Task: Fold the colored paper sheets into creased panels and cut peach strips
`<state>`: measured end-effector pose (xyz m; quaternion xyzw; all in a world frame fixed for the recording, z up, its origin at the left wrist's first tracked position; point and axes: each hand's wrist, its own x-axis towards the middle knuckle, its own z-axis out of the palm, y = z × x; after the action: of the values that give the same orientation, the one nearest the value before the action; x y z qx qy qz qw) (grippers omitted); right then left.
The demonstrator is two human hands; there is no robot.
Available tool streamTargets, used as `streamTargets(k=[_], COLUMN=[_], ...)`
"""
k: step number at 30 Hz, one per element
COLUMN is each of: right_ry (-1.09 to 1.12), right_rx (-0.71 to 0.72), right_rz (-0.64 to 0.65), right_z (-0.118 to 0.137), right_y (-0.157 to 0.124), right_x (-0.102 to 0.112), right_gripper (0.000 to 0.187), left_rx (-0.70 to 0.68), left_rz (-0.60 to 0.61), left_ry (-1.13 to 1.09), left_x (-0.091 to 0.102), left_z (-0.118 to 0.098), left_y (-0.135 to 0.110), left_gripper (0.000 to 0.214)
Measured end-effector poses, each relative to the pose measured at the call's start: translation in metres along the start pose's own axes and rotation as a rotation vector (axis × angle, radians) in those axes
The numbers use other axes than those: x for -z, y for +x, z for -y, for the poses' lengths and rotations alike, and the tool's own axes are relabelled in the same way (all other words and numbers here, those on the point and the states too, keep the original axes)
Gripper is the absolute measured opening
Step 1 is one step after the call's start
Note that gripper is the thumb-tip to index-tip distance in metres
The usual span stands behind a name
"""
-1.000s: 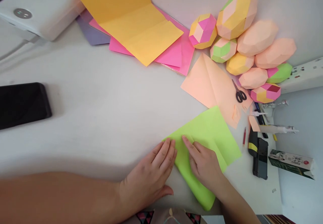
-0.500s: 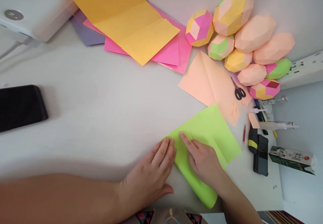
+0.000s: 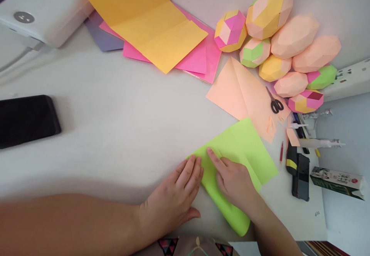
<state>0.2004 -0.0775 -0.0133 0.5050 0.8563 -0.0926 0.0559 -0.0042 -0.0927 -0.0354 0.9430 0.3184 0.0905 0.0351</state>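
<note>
A bright green sheet of paper [image 3: 239,140] lies on the white table, its near side curled over in a soft roll. At its left corner, my left hand [image 3: 176,192] rests with fingers stretched out, the fingertips pressing the paper down. My right hand [image 3: 235,181] lies over the middle of the sheet. Its index finger points out straight and touches the green surface close to the left fingertips, while the other fingers are bent under and partly hidden. Neither hand grips anything. A peach sheet [image 3: 234,90] touches the green one's far edge, with black scissors [image 3: 276,104] on it.
Several faceted paper eggs [image 3: 295,36] cluster at the back right. Orange paper [image 3: 162,32] and pink paper [image 3: 212,59] are stacked at the back. A black phone [image 3: 26,121] and white power bank [image 3: 49,13] are leftward; another phone [image 3: 301,177] and a carton [image 3: 337,183] stand right.
The whole view has shifted slightly, so things appear a little further right. Both hands keep nearly the same place on the green paper.
</note>
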Motion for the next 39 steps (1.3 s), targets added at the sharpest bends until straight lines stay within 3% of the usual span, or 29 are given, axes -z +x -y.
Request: streamTargets(k=[9,17,28,39], right_ry=[-0.04,-0.049,-0.068,-0.101], right_rx=[0.033,0.042,0.036,0.013], right_rz=[-0.067,-0.089,-0.111,-0.075], right_z=[0.0004,0.0012,0.0022,0.0032], right_y=[0.0023,0.0025,0.0023,0.0013], right_x=[0.0006,0.0001,-0.0008,-0.0012], right_gripper=[0.052,0.051,0.051,0.054], left_rx=[0.009,0.034,-0.081,-0.227], left_rz=[0.065,0.046,0.012,-0.103], left_ry=[0.118,0.166,0.208,0.198], left_x=[0.0051,0.0051,0.0058,0.0084], left_z=[-0.0038,-0.0063,-0.004,-0.0063], left_y=[-0.003,-0.0056,-0.0026,-0.0055], left_gripper=[0.088,0.087,0.079,0.049])
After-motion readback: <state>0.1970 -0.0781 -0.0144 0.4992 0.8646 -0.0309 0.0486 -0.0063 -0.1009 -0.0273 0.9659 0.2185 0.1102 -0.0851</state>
